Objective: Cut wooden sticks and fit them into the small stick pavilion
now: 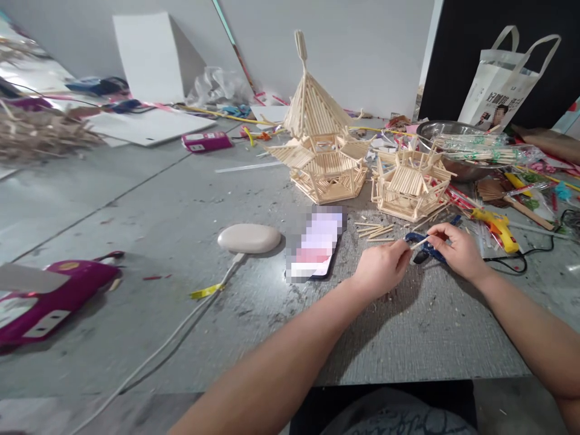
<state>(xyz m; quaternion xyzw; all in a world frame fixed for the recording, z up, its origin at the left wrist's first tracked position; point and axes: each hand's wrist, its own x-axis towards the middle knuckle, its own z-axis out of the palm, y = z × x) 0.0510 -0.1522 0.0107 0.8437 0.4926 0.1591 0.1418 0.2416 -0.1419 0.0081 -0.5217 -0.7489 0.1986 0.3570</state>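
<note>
My left hand (383, 266) and my right hand (453, 248) meet over the grey table (181, 302), both pinching a short wooden stick (419, 243) between their fingertips. Blue-handled scissors (428, 254) lie on the table just under and behind the hands. Several loose cut sticks (374, 231) lie just beyond my left hand. Farther back stand a tall stick pagoda model (317, 139) and a smaller stick roof section (408, 184).
A phone (317, 241) lies left of my hands, beside a white oval power bank (249, 237) with a cable. A yellow glue gun (496, 226) lies to the right. A metal bowl (448, 130), bagged skewers (480, 151), a white tote bag (502, 78) and pink boxes (45, 299) sit around.
</note>
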